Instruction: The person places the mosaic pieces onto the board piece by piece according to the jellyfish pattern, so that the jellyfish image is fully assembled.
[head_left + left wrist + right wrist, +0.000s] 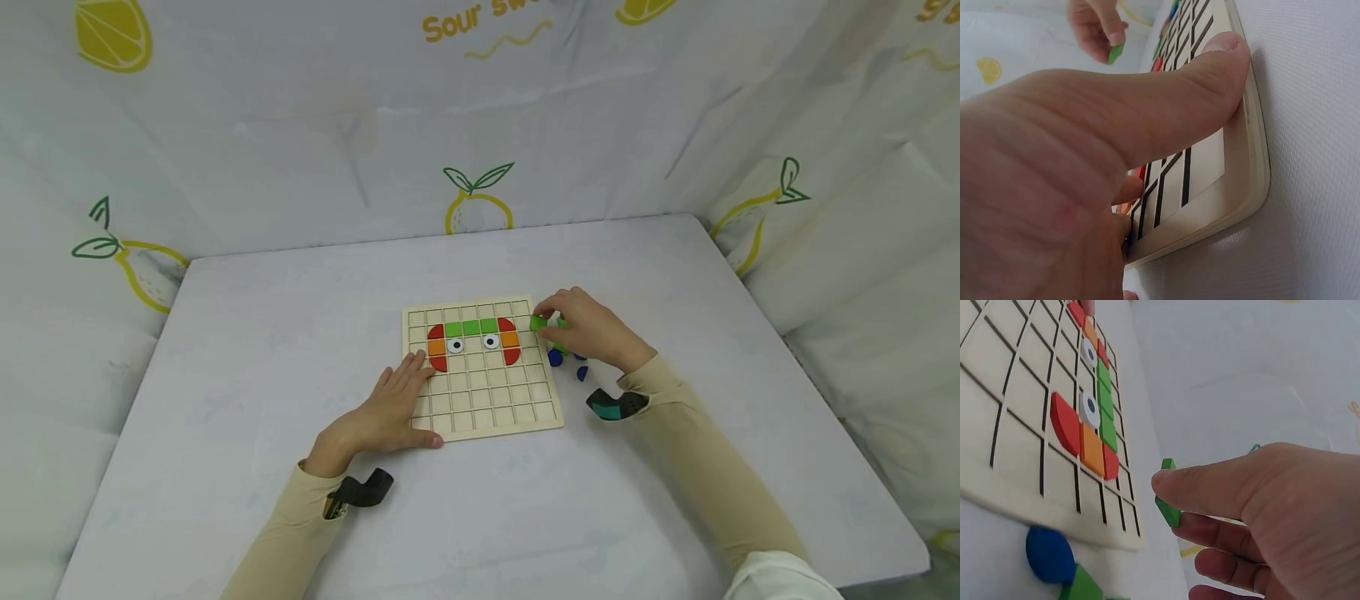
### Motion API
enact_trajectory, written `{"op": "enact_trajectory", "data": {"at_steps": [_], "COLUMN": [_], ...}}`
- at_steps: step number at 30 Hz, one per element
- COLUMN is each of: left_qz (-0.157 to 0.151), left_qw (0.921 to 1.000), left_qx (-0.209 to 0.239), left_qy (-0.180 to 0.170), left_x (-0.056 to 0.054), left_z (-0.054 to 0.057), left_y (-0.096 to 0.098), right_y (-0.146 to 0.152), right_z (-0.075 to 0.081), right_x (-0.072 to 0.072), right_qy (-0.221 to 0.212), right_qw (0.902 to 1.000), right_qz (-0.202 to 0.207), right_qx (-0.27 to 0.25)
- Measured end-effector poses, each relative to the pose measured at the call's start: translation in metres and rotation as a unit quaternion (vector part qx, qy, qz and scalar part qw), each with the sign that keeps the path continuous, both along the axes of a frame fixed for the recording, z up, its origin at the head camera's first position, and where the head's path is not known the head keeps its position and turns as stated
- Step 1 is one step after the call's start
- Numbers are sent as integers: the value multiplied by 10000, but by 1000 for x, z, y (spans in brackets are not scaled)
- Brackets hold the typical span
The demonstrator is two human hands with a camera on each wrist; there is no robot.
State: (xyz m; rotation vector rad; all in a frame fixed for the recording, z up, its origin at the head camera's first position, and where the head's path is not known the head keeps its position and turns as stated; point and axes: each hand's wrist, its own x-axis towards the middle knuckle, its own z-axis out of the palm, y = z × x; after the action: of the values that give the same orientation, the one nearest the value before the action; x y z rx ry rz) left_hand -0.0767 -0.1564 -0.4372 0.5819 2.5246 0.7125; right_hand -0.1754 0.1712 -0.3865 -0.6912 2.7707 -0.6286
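A wooden grid board [480,400] lies on the table, holding red quarter-round, orange and green tiles [470,327] and two white eye discs [491,341]. My left hand [393,404] rests over its lower left part, fingers extended. In the left wrist view, the thumb [1213,78] presses on the board's rim. My right hand [596,329] pinches a green block [1169,512] between thumb and fingers, raised beside the board's right edge. Blue pieces [555,357] and more green pieces [1082,584] lie below that hand, partly hidden by it.
The white table [285,333] extends around the board. Behind it hangs a white curtain [300,150] printed with lemons. A small blue piece [582,373] lies between the board and the right wrist's dark band [617,405].
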Motion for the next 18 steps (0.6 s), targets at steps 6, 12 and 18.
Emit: {"op": "enact_trajectory", "data": {"at_steps": [6, 12, 18], "left_qz": [-4, 42, 49], "left_qw": [10000, 10000, 10000], "left_qx": [20, 81, 67], "left_qy": [-14, -34, -18], "left_x": [0, 0, 0], "left_z": [-1, 0, 1], "left_y": [0, 0, -1], "right_y": [-26, -42, -51], "right_z": [-5, -12, -20], "right_x": [2, 4, 6], "right_qy": [-39, 115, 212], "right_qw": [9991, 9969, 9952], "right_qz": [424, 774, 955], "right_qx": [43, -53, 25]}}
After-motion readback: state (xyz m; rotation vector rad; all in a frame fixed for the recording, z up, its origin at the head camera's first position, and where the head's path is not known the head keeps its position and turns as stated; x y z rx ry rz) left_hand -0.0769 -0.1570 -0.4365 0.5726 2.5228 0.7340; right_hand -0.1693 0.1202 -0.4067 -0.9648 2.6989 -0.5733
